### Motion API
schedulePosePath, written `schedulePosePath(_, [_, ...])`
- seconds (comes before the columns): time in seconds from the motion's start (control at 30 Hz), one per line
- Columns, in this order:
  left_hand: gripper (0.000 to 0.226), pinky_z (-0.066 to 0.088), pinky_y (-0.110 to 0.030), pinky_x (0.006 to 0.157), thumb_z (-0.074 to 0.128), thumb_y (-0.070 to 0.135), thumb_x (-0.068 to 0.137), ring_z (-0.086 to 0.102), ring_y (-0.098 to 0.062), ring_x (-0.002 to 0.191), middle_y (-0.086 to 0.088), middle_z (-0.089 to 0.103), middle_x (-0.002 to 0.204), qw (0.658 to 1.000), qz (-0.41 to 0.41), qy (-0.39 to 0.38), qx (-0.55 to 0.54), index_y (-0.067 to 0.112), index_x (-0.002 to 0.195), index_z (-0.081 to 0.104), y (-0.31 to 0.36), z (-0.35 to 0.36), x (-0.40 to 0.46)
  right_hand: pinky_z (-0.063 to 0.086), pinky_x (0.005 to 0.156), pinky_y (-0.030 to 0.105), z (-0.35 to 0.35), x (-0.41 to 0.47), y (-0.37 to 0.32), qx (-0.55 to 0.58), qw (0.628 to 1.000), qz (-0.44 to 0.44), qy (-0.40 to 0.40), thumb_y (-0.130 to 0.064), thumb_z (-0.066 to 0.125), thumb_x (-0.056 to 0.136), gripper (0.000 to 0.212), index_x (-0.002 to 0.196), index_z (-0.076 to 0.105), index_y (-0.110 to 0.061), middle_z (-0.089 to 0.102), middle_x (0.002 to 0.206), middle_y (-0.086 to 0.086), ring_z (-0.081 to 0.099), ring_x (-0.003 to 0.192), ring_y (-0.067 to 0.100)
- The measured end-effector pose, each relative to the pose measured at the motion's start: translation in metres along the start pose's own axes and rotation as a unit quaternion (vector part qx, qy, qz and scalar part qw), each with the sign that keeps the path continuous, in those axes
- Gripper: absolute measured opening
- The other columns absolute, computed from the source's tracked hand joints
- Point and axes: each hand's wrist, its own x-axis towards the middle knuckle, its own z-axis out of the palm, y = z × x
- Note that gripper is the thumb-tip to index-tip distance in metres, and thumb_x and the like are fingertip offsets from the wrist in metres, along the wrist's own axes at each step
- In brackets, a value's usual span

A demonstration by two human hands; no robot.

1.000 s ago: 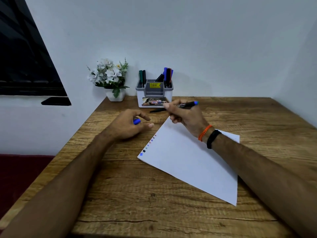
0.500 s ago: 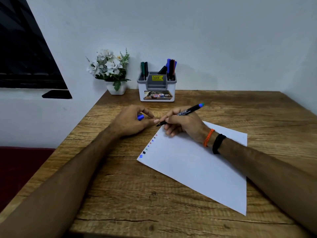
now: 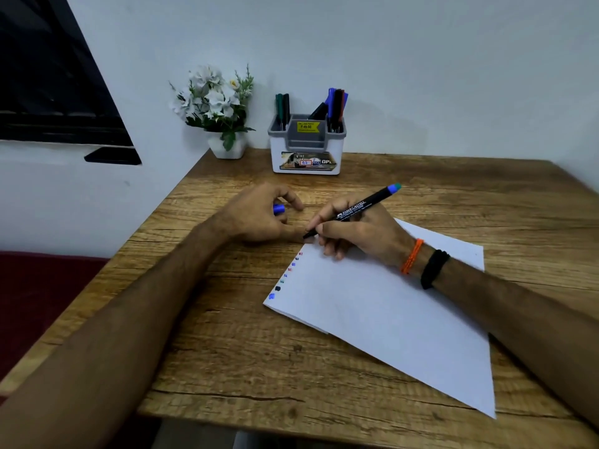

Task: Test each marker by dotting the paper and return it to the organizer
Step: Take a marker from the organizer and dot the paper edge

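Right hand (image 3: 356, 236) lowering marker (image 3: 351, 211) tip onto paper (image 3: 382, 306) top-left corner; fingers gripping it, axis slanting, blue end pointing toward bench (image 3: 227, 351) back-right. Left hand (image 3: 256, 218) pinching blue cap (image 3: 278, 209). Organizer (image 3: 306, 147) sitting at back edge.

Your left hand (image 3: 256, 218) hides most of the blue cap (image 3: 278, 209); marker (image 3: 351, 210) tip at 9 o'clock unresolved against paper (image 3: 389, 312).
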Motion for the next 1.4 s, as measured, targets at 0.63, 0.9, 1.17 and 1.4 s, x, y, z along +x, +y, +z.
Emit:
schedulePosePath(0.63, [0.045, 0.038, -0.024, 0.071, 0.082, 0.044, 0.067, 0.048, 0.001, 0.057, 0.015, 0.051, 0.067, 1.000, 0.001, -0.007, 0.005, 0.031, 0.105, 0.063, 0.0007, -0.0006, 0.0004, 0.049, 0.043, 0.022, 0.0028, -0.0029, 0.0015, -0.075, 0.997, -0.002, 0.002, 0.005, 0.060, 0.087, 0.013, 0.090, 0.073, 0.003, 0.070, 0.065, 0.009, 0.065, 0.050, 0.014])
schedulePosePath(0.9, [0.048, 0.045, -0.028, 0.077, 0.082, 0.046, 0.066, 0.044, 0.000, 0.064, 0.015, 0.049, 0.070, 1.000, 0.000, -0.003, 0.003, 0.029, 0.108, 0.064, 0.0015, -0.0011, -0.0012, 0.049, 0.045, 0.023, 0.0029, -0.0028, 0.0022, -0.076, 0.997, 0.001, 0.006, 0.004, 0.061, 0.086, 0.014, 0.089, 0.073, 0.000, 0.069, 0.063, 0.006, 0.065, 0.051, 0.014])
schedulePosePath(1.17, [0.048, 0.040, -0.025, 0.073, 0.082, 0.048, 0.066, 0.048, 0.000, 0.062, 0.012, 0.053, 0.069, 1.000, -0.004, -0.004, 0.004, 0.031, 0.107, 0.064, 0.0007, -0.0010, -0.0014, 0.050, 0.045, 0.023, 0.0020, -0.0013, 0.0039, -0.074, 0.997, -0.006, 0.003, 0.005, 0.061, 0.086, 0.013, 0.087, 0.074, 0.001, 0.069, 0.062, 0.006, 0.065, 0.050, 0.015])
schedulePosePath(1.4, [0.047, 0.036, -0.025, 0.070, 0.082, 0.047, 0.066, 0.046, 0.000, 0.061, 0.015, 0.050, 0.070, 1.000, -0.007, -0.010, 0.005, 0.031, 0.107, 0.063, 0.0014, -0.0009, -0.0008, 0.049, 0.046, 0.024, 0.0013, -0.0008, 0.0056, -0.069, 0.998, 0.002, 0.005, 0.004, 0.061, 0.085, 0.013, 0.087, 0.073, 0.002, 0.068, 0.062, 0.008, 0.064, 0.050, 0.015])
